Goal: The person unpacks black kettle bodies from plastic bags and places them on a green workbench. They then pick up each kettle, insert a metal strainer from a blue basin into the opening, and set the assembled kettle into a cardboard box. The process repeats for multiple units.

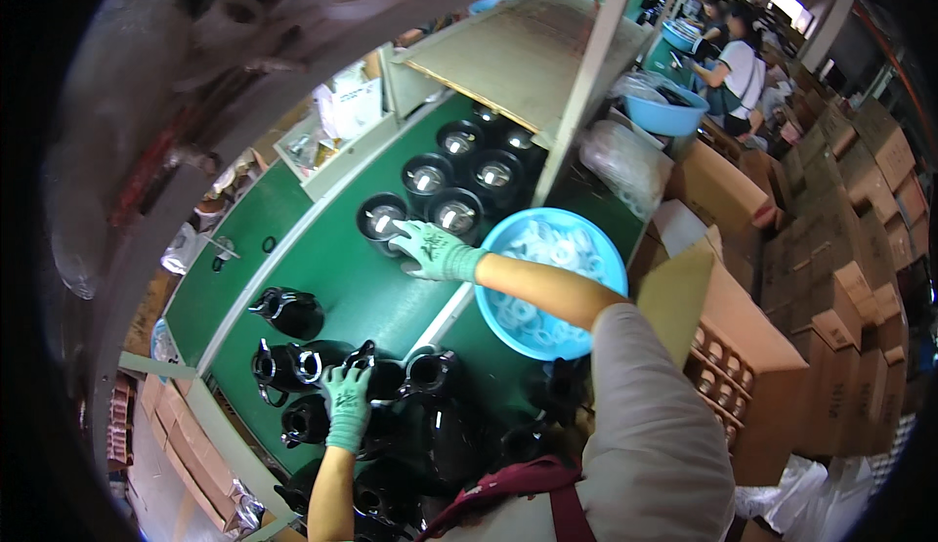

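My left hand [347,403], in a light green glove, has its fingers closed on the upper part of a glossy black jug [363,354] among several similar jugs at the near left. Farther ahead, my gloved right hand [437,252] reaches across with fingers apart, beside the rim of an upright black round vessel [381,218]. Whether the fingertips touch that rim I cannot tell. Several more such vessels [427,180] stand behind it, with shiny insides. One black jug [287,312] lies apart from the rest on the green worktop [337,283].
Right of my right hand is a light blue basin [611,239] of translucent white rings, under my forearm. An open carton [723,366] with dividers stands at my right, near stacked cartons [831,249]. A post [591,73] rises by a raised board [528,49]. A person [738,73] works far off.
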The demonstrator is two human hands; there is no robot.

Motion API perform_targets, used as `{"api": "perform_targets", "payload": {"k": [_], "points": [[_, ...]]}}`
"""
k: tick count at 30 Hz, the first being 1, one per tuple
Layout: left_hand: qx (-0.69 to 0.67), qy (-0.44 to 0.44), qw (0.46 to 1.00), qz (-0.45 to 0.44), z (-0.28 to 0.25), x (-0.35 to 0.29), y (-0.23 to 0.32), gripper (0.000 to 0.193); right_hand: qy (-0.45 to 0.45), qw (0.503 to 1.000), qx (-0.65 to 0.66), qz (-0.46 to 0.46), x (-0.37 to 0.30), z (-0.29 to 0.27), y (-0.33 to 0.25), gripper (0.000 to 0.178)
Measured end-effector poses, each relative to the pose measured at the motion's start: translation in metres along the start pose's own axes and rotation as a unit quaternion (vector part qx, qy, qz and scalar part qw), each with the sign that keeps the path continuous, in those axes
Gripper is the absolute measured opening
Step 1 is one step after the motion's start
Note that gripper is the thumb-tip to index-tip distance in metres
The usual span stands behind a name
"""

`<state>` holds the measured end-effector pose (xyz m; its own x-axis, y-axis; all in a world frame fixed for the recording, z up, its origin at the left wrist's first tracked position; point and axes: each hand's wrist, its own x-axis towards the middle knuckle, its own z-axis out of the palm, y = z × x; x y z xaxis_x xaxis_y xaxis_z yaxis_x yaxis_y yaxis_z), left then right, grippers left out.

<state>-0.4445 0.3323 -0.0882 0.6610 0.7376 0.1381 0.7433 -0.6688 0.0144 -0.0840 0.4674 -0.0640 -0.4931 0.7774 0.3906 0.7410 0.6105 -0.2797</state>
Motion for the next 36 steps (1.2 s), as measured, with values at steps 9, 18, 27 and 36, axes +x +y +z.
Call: {"api": "perform_targets", "payload": {"k": [9, 18, 27, 36], "points": [[0.025, -0.084, 0.996, -0.022, -0.042, 0.0, 0.021, 0.055, 0.4, 0.841, -0.013, 0.363, -0.377, -0.252, -0.1, 0.04], [-0.297, -0.07, 0.946, 0.108, -0.047, 0.153, 0.22, 0.03, -0.254, 0.686, -0.368, 0.573, -0.757, -0.087, -0.284, 0.052], [0.006, -0.408, 0.862, 0.302, 0.168, 0.232, 0.321, 0.037, -0.095, 0.581, -0.068, 0.806, -0.752, -0.001, -0.343, 0.076], [-0.098, -0.357, 0.896, 0.246, 0.175, 0.222, 0.299, 0.04, -0.124, 0.496, -0.103, 0.853, -0.707, -0.068, -0.301, 0.127]]}}
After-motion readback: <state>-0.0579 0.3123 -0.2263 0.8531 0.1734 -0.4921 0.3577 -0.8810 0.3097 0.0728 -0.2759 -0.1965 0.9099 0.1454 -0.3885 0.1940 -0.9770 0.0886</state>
